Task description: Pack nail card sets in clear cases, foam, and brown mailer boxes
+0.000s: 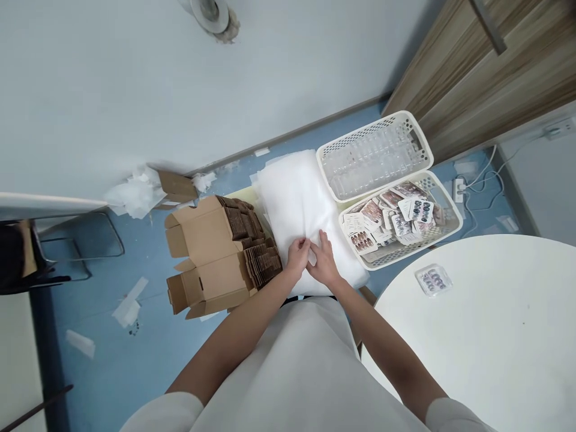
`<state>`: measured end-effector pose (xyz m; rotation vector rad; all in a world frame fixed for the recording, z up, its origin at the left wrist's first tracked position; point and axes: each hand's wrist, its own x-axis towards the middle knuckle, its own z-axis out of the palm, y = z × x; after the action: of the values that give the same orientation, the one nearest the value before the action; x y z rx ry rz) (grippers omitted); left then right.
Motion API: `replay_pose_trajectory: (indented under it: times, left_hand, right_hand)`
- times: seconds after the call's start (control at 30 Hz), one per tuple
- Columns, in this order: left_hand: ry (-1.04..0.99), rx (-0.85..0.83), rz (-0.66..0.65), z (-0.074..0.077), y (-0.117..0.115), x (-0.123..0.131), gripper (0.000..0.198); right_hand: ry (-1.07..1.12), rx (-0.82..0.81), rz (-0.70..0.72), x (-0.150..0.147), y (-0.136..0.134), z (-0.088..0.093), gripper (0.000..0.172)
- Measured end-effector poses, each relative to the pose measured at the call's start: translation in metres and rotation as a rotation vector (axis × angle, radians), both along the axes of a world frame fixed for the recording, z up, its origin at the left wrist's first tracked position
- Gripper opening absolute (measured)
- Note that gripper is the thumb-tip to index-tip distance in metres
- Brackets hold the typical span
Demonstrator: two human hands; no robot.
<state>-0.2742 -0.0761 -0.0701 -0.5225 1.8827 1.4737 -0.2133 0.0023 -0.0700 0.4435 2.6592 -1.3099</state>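
Both my hands are close together over a thick stack of thin white sheets [292, 186]. My left hand [297, 257] is closed in a pinch, with its fingertips near the right thumb. Extended, slightly spread fingers show on my right hand [324, 261], which rests just above the stack's surface. Between the hands is a small pale, translucent patch; whether it is a separate piece or part of the top sheet I cannot tell. What the left fingertips hold is too small to make out.
Flattened brown cardboard boxes [211, 231] stand to the left. At right are a white basket of clear plastic cases [373, 159] and another basket holding press-on nail cards [405, 216]. A clear case with nails [433, 280] lies on the round white table [495, 336]. Paper scraps litter the floor.
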Motion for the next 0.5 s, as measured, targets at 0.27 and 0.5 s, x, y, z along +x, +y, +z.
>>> replay_pose_trajectory:
  times: [0.27,0.5]
  left_hand:
    - [-0.163,0.125,0.150,0.009,0.006,-0.012,0.012]
    - [-0.106,0.101,-0.040,0.018,-0.006,-0.004,0.024]
  right_hand:
    - [0.068,-0.204,-0.190,-0.007,0.011,0.002,0.030]
    - [0.026,-0.205,-0.255,-0.018,0.016,0.014,0.029]
